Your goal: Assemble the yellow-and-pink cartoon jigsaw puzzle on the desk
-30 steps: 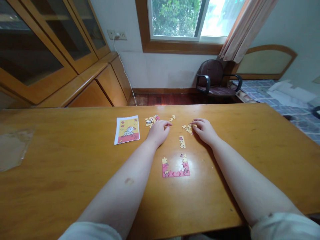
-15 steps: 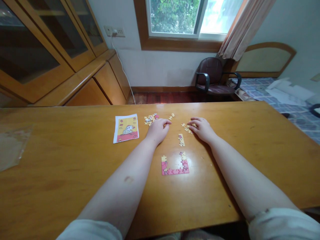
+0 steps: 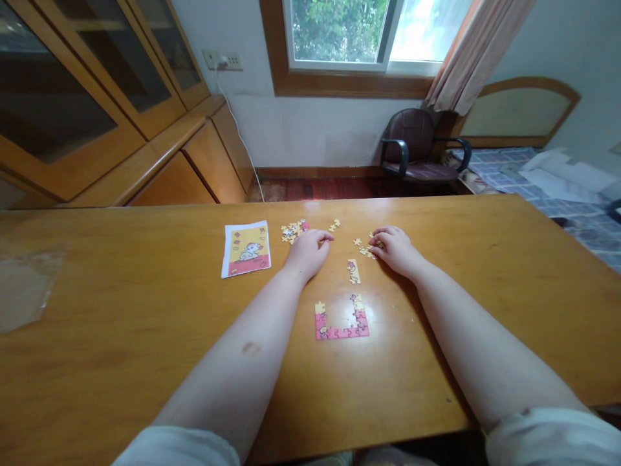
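My left hand [image 3: 306,251] rests on the wooden table [image 3: 121,323] with its fingers curled, beside a heap of loose puzzle pieces [image 3: 292,230]. My right hand [image 3: 395,247] lies on another small cluster of yellow pieces [image 3: 363,247], fingertips pinched among them. Between the hands sits a short joined strip of pieces [image 3: 354,271]. Nearer to me lies the partly built pink and yellow puzzle frame [image 3: 341,321], U-shaped. A few pieces [image 3: 334,225] lie further back.
A printed reference picture [image 3: 247,248] lies left of the pieces. A clear plastic bag [image 3: 24,288] sits at the table's left edge. Beyond the table stand wooden cabinets [image 3: 97,97], a dark office chair [image 3: 417,152] and a window.
Both hands stay almost in place; the right hand's fingers shift slightly over the yellow pieces. The view drifts a little.
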Available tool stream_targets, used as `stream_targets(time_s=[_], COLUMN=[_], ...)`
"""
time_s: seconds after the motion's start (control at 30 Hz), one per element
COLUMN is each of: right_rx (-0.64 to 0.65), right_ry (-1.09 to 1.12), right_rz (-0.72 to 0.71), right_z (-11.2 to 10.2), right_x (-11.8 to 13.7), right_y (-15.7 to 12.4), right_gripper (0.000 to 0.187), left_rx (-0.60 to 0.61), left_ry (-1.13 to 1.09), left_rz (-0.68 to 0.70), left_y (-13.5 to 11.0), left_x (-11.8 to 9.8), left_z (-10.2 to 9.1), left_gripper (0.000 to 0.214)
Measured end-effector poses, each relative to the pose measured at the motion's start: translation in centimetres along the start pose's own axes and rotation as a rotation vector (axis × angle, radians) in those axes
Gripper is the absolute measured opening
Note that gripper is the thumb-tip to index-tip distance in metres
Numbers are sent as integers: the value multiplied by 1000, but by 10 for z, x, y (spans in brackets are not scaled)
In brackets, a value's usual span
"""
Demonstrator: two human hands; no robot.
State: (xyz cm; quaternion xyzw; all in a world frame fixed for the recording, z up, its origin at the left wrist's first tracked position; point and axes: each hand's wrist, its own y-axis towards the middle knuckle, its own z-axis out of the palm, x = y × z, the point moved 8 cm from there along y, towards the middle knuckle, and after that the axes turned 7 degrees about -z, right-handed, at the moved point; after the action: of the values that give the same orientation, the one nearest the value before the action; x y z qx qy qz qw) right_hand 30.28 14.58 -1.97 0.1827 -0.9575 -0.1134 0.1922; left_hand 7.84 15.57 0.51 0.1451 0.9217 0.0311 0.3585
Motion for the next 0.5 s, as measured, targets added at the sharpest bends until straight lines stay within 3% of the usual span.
stream_targets(time_s=[0.2, 0.5], right_rx=[58, -37], right_ry=[33, -11], right_rz=[-44, 39], right_z=[-1, -19], right_x=[8, 4], right_y=[-5, -9], right_gripper=[11, 17], left_rx=[3, -3], left_ry=[-5, -19], left_rz=[4, 5], left_y=[0, -1], left_x=[-2, -3], left_z=[-1, -2], left_gripper=[25, 25])
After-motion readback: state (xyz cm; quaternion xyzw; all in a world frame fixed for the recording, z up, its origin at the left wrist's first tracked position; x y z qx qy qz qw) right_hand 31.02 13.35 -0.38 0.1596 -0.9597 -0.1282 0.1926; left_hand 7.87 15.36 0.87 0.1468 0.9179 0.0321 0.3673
